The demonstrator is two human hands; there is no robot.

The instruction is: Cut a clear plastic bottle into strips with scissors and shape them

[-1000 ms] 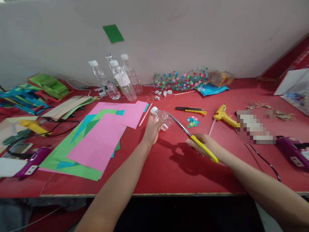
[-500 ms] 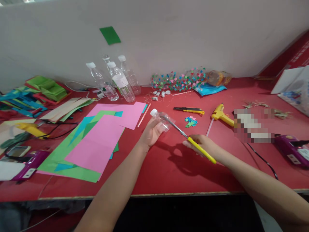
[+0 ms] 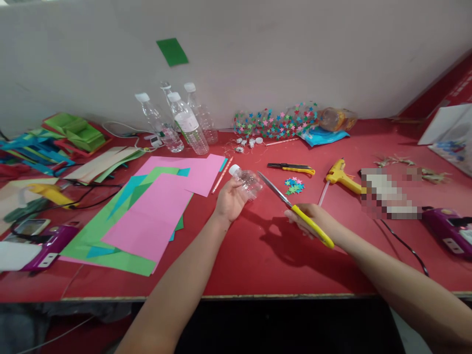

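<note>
My left hand (image 3: 231, 200) is closed around the clear top part of a plastic bottle (image 3: 250, 185), which still wears its white cap (image 3: 233, 169) and tilts with the cap up and to the left. In my right hand (image 3: 309, 219) is a pair of scissors (image 3: 311, 225) with yellow handles. The blades point up and left, their tips just right of the bottle piece, and look closed together. Small paper stars (image 3: 294, 185) lie in a heap beyond my right hand, near a yellow utility knife (image 3: 291, 168).
Pink paper sheets (image 3: 155, 216) spread over the left of the red table (image 3: 236, 265). Whole plastic bottles (image 3: 190, 125) stand at the wall beside a star-covered bottle (image 3: 275, 122). A yellow glue gun (image 3: 342, 177) and a purple power block (image 3: 446, 228) lie right.
The scissor blades have come away from the bottle piece, moving slightly right. The bottle piece has turned a little in my left hand, showing more of its side.
</note>
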